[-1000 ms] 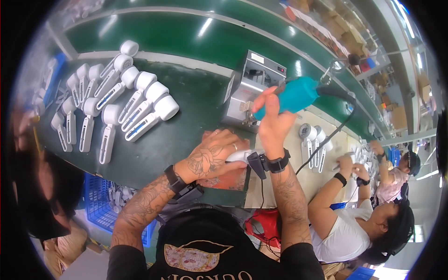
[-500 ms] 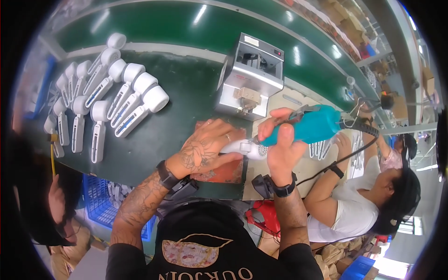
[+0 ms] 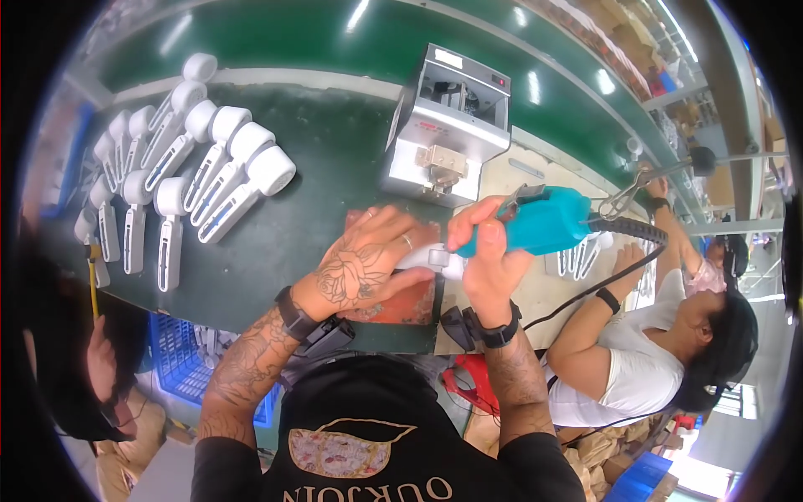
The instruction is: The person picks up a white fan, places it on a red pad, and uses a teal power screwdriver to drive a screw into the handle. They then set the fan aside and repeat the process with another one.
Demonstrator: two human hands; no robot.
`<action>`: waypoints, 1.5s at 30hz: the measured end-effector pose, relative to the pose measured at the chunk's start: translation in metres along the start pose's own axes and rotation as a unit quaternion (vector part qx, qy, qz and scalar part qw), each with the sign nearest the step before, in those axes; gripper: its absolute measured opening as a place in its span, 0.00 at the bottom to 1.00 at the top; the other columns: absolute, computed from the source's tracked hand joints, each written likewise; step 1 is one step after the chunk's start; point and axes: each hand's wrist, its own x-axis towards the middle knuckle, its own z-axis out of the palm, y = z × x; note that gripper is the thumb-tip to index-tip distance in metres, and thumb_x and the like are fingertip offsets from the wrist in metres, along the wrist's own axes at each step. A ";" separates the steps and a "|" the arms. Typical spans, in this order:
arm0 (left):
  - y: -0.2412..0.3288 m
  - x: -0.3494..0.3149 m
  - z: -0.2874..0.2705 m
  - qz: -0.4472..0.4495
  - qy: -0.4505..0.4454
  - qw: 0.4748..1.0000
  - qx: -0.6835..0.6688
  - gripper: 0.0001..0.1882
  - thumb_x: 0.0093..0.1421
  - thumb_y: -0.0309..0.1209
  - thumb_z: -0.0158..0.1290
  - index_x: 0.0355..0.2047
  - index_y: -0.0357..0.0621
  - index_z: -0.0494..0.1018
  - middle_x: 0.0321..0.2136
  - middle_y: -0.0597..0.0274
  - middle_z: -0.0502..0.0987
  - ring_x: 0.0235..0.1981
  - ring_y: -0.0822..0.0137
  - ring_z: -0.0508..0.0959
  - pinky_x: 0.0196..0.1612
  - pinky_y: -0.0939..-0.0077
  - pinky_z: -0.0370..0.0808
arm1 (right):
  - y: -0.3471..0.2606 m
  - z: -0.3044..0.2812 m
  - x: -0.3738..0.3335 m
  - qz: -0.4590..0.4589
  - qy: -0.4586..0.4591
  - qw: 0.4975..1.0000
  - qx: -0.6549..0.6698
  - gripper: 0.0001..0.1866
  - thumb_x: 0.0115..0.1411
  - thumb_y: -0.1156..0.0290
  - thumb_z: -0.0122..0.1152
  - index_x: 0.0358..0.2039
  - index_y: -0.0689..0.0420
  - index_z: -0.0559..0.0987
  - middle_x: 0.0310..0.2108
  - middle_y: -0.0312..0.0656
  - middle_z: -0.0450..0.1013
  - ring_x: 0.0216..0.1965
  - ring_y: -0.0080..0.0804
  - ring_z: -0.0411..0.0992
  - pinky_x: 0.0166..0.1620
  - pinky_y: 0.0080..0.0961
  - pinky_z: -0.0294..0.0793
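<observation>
My right hand is wrapped round a teal electric screwdriver, which lies tilted with its cable end to the right. The screwdriver's front end meets a white handheld fan; its tip is hidden by my fingers. My left hand grips that fan by the handle and presses it down on a worn red mat. The fan's round head is mostly covered by my right hand.
Several white handheld fans lie in rows at the left of the green table. Beyond my hands stands a silver screw feeder. A blue basket is below the table edge. A co-worker sits at the right.
My right hand and the screwdriver have shifted slightly left, closer to my left hand, and more of the fan's head is covered. My left hand keeps its grip on the fan.
</observation>
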 end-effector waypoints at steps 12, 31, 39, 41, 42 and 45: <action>0.001 -0.001 0.001 0.003 0.012 1.000 0.011 0.22 0.56 0.43 0.62 0.48 0.46 0.77 0.44 0.60 0.75 0.46 0.56 0.73 0.52 0.57 0.69 | -0.002 0.000 0.001 0.021 0.028 0.999 -0.012 0.21 0.68 0.55 0.57 0.38 0.63 0.70 0.22 0.40 0.68 0.23 0.30 0.68 0.29 0.28 0.70; 0.000 -0.005 0.000 0.018 0.039 0.999 0.020 0.22 0.59 0.41 0.57 0.51 0.45 0.74 0.41 0.58 0.74 0.44 0.56 0.72 0.49 0.59 0.70 | 0.006 0.028 0.057 -0.054 0.013 0.998 -0.030 0.15 0.69 0.61 0.54 0.40 0.62 0.71 0.22 0.39 0.69 0.23 0.28 0.70 0.29 0.26 0.71; 0.000 -0.002 0.001 0.006 0.044 0.999 -0.007 0.17 0.60 0.35 0.57 0.50 0.46 0.77 0.41 0.60 0.76 0.42 0.56 0.73 0.48 0.62 0.70 | -0.028 0.001 -0.008 -0.028 0.013 1.000 0.004 0.29 0.64 0.47 0.61 0.43 0.64 0.70 0.21 0.39 0.67 0.21 0.29 0.67 0.28 0.28 0.70; -0.001 -0.002 0.000 0.008 0.032 0.999 0.001 0.19 0.60 0.35 0.56 0.51 0.44 0.75 0.41 0.59 0.74 0.44 0.57 0.72 0.50 0.62 0.70 | -0.025 -0.002 -0.015 -0.019 0.017 1.000 0.008 0.29 0.64 0.47 0.60 0.43 0.64 0.69 0.21 0.40 0.67 0.21 0.30 0.67 0.28 0.28 0.69; 0.000 -0.002 -0.001 0.009 0.029 1.000 0.000 0.19 0.60 0.35 0.56 0.51 0.44 0.75 0.41 0.59 0.74 0.44 0.57 0.72 0.50 0.62 0.70 | -0.023 -0.004 -0.016 -0.015 0.020 1.000 0.008 0.28 0.64 0.47 0.60 0.43 0.64 0.69 0.21 0.41 0.68 0.21 0.31 0.67 0.28 0.29 0.69; 0.001 -0.001 -0.002 0.002 0.019 1.000 0.004 0.19 0.60 0.34 0.56 0.51 0.44 0.75 0.41 0.59 0.74 0.44 0.56 0.72 0.51 0.61 0.70 | -0.021 -0.003 -0.018 0.001 0.039 0.999 0.020 0.28 0.64 0.48 0.60 0.43 0.64 0.69 0.21 0.42 0.68 0.21 0.32 0.67 0.28 0.29 0.69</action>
